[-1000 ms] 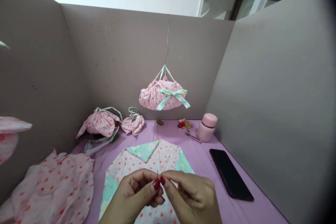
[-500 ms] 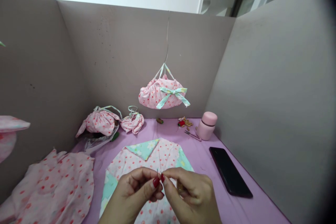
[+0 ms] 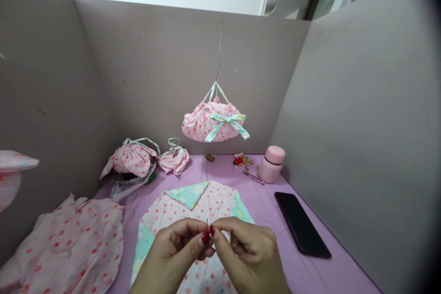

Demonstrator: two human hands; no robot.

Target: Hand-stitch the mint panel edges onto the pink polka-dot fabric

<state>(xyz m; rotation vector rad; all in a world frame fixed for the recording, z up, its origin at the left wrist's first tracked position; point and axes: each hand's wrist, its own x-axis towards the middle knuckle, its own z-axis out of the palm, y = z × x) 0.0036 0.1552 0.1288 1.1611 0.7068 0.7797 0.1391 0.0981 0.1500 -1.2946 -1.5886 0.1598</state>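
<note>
My left hand [image 3: 184, 244] pinches a thin upright needle [image 3: 207, 223] between thumb and forefinger. Close against it, my right hand [image 3: 246, 245] holds a fine thread [image 3: 210, 202] in a pinch. This thread runs up and away over the cloth towards a dark olive spool [image 3: 209, 158] at the back. Whether the thread passes through the needle's eye is too small to see. Beneath both hands lies a pink dotted fabric piece [image 3: 220, 193] with mint floral corners, partly hidden by my hands.
Pink dotted cloth [image 3: 76, 243] lies at the left; gathered pouches [image 3: 132, 158] sit behind it. A dotted bag with a bow [image 3: 217, 121] hangs at the back. On the right are a pink flask [image 3: 272, 164], snips [image 3: 253, 177], a red spool [image 3: 237, 161] and a black phone [image 3: 302, 225].
My right hand has shifted very slightly up and left, its fingertips nearer the needle. My left hand stays almost in place, with the needle still pinched.
</note>
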